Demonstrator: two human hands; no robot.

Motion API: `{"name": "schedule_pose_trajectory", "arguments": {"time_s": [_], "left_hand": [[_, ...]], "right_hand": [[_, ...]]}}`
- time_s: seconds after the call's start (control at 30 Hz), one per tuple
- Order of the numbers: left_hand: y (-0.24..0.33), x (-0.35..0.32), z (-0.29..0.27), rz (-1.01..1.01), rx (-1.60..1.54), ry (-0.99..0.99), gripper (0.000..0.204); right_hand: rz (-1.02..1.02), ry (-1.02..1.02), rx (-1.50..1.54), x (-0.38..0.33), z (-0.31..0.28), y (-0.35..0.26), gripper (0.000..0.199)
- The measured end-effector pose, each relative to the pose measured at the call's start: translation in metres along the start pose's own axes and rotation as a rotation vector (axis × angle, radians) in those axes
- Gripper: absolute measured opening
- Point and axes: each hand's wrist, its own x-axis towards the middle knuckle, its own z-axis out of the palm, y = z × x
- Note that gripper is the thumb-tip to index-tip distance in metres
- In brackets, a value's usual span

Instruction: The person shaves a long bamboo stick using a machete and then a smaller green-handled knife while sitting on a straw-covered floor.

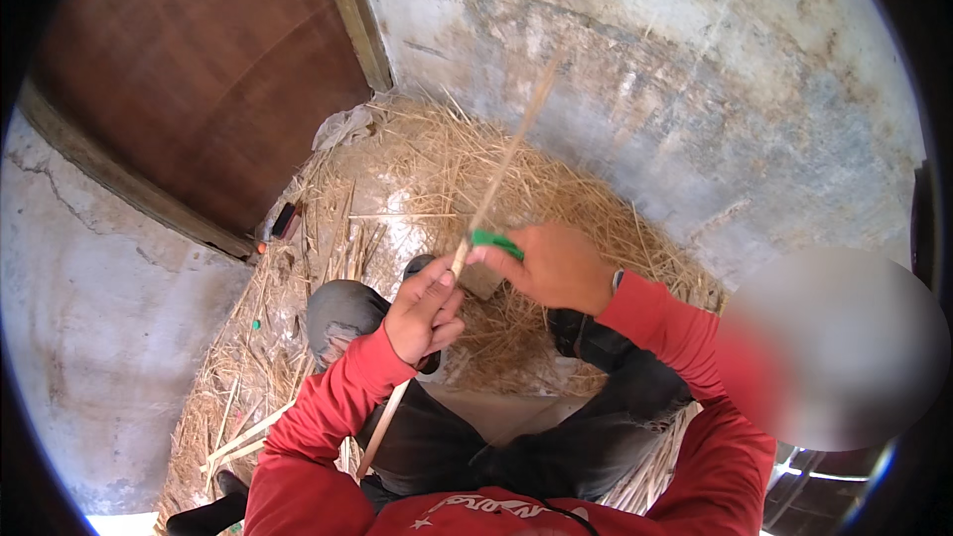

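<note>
A long, pale strip that looks like split bamboo or cane slants up and away from between my thighs toward the far wall, its far end blurred. My left hand is closed around it, thumb on top, and its lower end passes down over my left thigh. Just beyond those fingers, my right hand grips a green-handled tool set against the strip. No blade shows clearly, so I cannot tell its exact kind.
Pale shavings litter the floor, with longer strips at left. A small dark and red object lies near the brown door. Stained walls close in the corner. A person's blurred head is at right.
</note>
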Motion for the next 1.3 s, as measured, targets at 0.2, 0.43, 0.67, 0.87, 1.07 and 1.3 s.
{"name": "schedule_pose_trajectory", "arguments": {"time_s": [0.2,0.43,0.67,0.87,1.07,1.3], "left_hand": [[-0.002,0.0,-0.006,0.015,0.07,-0.033,0.04],[-0.001,-0.005,-0.014,0.044,0.157,-0.039,0.042],[-0.033,-0.053,-0.048,-0.012,0.48,-0.406,0.043],[-0.026,-0.05,-0.06,0.132,0.324,-0.075,0.042],[-0.019,-0.03,-0.049,0.177,0.24,0.068,0.036],[-0.018,-0.007,-0.021,0.253,0.186,0.029,0.052]], "right_hand": [[-0.015,0.073,-0.076,0.001,0.001,0.016,0.061],[0.077,0.155,-0.14,0.01,-0.009,0.021,0.058],[0.306,0.57,-0.545,-0.029,-0.072,0.23,0.065],[0.621,0.546,-0.152,-0.038,-0.064,0.187,0.07],[0.192,0.412,0.03,0.001,-0.05,0.071,0.048],[-0.048,0.023,0.054,0.002,-0.013,-0.013,0.053]]}}
